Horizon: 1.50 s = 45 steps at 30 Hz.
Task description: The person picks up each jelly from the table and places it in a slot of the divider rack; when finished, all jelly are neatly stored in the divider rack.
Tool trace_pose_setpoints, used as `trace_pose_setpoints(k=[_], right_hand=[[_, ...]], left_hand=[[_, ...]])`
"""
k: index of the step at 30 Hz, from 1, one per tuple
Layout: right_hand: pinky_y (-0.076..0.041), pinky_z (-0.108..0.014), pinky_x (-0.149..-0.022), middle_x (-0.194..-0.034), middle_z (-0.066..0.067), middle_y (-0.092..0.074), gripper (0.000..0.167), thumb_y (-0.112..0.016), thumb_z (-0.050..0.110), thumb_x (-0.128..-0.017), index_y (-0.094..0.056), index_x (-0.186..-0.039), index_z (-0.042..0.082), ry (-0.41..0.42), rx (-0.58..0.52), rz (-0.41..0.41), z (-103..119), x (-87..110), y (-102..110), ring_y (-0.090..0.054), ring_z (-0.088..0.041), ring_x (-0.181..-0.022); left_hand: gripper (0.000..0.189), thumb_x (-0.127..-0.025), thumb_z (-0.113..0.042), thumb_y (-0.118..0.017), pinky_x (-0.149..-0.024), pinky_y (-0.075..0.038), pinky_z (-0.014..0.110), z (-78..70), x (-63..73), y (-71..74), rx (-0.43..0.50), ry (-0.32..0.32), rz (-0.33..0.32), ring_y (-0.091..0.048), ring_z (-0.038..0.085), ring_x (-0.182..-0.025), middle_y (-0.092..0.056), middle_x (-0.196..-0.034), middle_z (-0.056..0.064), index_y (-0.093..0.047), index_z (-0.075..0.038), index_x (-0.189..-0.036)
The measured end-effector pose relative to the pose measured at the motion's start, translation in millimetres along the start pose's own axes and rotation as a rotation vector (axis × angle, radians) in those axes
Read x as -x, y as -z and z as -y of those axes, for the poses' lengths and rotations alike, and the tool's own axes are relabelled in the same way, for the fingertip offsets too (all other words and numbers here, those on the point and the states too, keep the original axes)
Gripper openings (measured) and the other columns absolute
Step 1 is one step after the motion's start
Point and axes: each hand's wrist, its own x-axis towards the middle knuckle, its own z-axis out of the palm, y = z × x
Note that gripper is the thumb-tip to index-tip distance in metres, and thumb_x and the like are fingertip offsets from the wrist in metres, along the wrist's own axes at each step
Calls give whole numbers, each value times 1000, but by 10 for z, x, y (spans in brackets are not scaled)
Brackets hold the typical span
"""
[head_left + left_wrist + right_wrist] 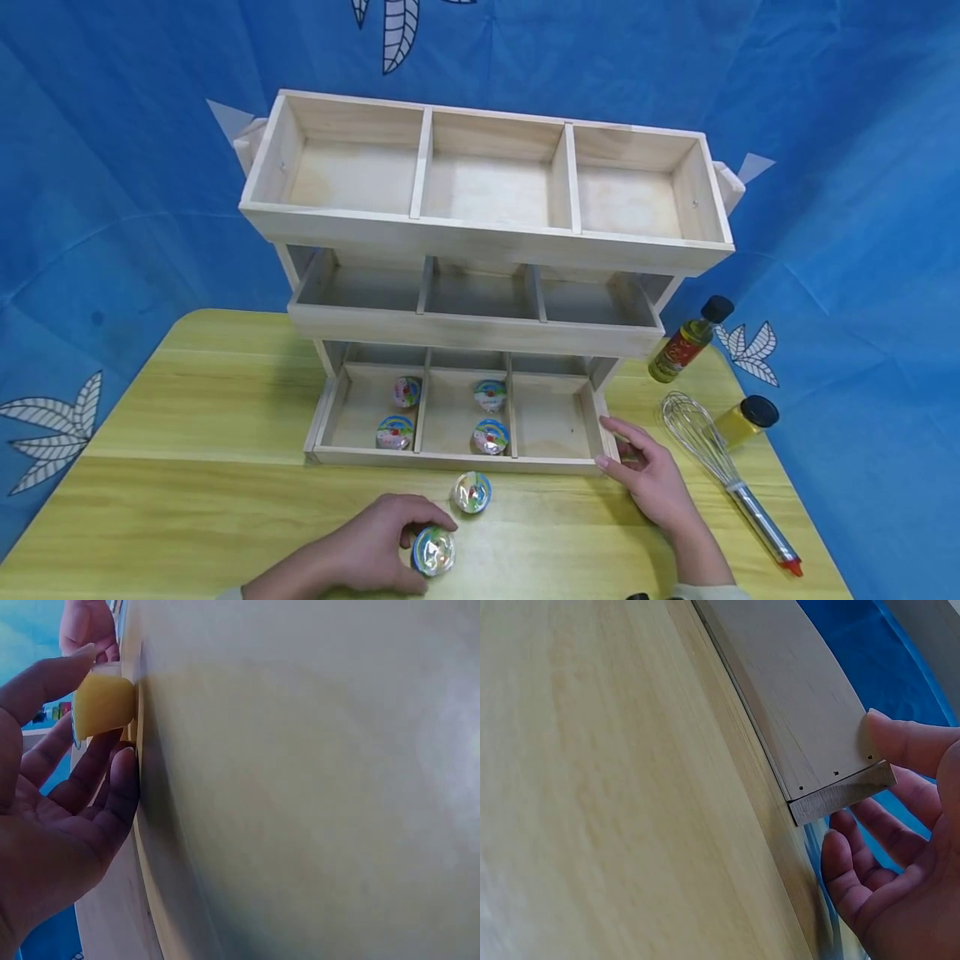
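My left hand (pixel 378 542) curls its thumb and fingers round a small jelly cup (pixel 433 551) close over the table. In the left wrist view its yellow side (pixel 105 703) shows between the fingers. Just beyond it, another jelly cup (pixel 472 492) sits on the table. At the front right corner of the rack's bottom tray (pixel 465 461), my right hand (pixel 656 479) pinches the wood, thumb on the front board (pixel 802 712) and forefinger at the side. Two jelly cups (pixel 394 432) lie in that tray's left compartment and two more (pixel 491 437) in the middle one.
Above the bottom tray rise the rack's middle tray (pixel 472 327) and top tray (pixel 480 231), each with three compartments. To the right are an oil bottle (pixel 681 346), a whisk (pixel 723 467) and a yellow jar with a black lid (pixel 742 421). A blue cloth (pixel 135 167) hangs behind.
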Motion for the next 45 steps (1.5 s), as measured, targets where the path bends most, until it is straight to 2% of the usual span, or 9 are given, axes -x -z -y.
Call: trace_pose_setpoints(k=[7,14,20,25,28,31,34,37,45], right_hand=[[-53,-25,-81,-140,-12,-54,50,-76,9,-89,-60,-137,5,2,-4,0,12,3,-1,-58,-23,-99],[-52,-25,-82,-142,-15,-51,51,-75,8,-89,-58,-137,3,7,-8,12,33,12,3,-58,-25,-102],[-53,-25,-82,-142,-14,-51,51,-75,7,-90,-58,-138,4,6,-16,10,6,-1,11,-59,-25,-103],[-53,-26,-82,-142,-11,-52,51,-75,8,-90,-59,-138,6,3,-22,11,-27,-16,7,-59,-26,-103],[-52,-25,-82,-142,-11,-52,51,-75,9,-90,-59,-138,6,4,-18,11,-27,-13,6,-58,-26,-103],[-52,-24,-82,-142,-12,-51,51,-75,9,-90,-59,-138,6,10,-16,10,-17,-5,12,-58,-25,-102],[-52,-24,-82,-142,-13,-51,51,-75,7,-90,-59,-138,5,15,-18,2,-10,0,21,-58,-23,-102],[-52,-23,-82,-142,-13,-52,50,-75,7,-90,-59,-138,4,17,-20,-1,-12,0,22,-59,-23,-103],[-52,-24,-81,-142,-14,-51,50,-74,7,-90,-58,-138,4,19,-28,6,-10,-7,0,-60,-22,-101]], left_hand=[[44,-69,-8,-86,-57,-46,16,-4,-23,-8,-81,-39,9,-47,1,-67,-54,-83,-15,-68,-16,-109],[40,-72,-11,-84,-58,-44,14,-67,-69,3,-145,-78,79,-45,-3,-67,-50,-82,-18,-68,-17,-109],[41,-73,-6,-82,-57,-47,13,-135,-165,-2,-91,-130,135,-47,-4,-67,-51,-83,-16,-66,-18,-109],[40,-78,-13,-85,-59,-51,16,-217,-298,7,-47,-134,151,-52,0,-65,-53,-80,-15,-68,-12,-114],[42,-82,-19,-85,-63,-54,20,-280,-395,15,0,-132,151,-56,1,-70,-58,-86,-14,-67,-8,-118],[45,-84,-22,-83,-67,-55,22,-346,-524,20,30,-146,123,-57,2,-75,-60,-92,-14,-66,-7,-122],[47,-83,-20,-84,-67,-54,23,-413,-688,18,61,-143,66,-56,3,-75,-61,-92,-11,-66,-6,-124],[48,-81,-14,-84,-65,-55,24,-488,-869,15,108,-94,3,-58,6,-73,-61,-91,-6,-66,-5,-124],[49,-82,-14,-83,-61,-53,24,-589,-1362,8,87,27,-203,-57,11,-74,-62,-91,-4,-65,-6,-127]])
